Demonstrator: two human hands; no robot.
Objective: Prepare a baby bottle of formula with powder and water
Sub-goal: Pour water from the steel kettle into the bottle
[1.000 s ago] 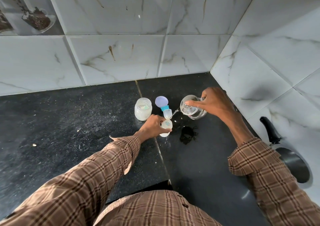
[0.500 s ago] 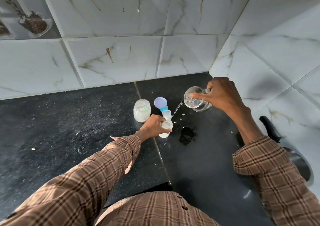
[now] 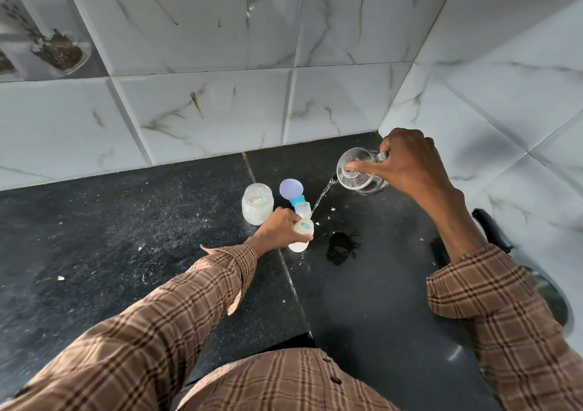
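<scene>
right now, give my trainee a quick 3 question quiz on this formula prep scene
1. Which hand tilts the glass kettle?
2. True or false: the water stream runs toward the baby bottle.
3. What stands just left of the blue-collared bottle top: A a powder jar, B a spoon, C a cup?

Key
1. The right hand; the left hand grips the bottle.
2. True.
3. A, the powder jar.

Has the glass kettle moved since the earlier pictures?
Yes. The kettle in the right hand has gone up and away from the bottle, toward the wall corner.
</scene>
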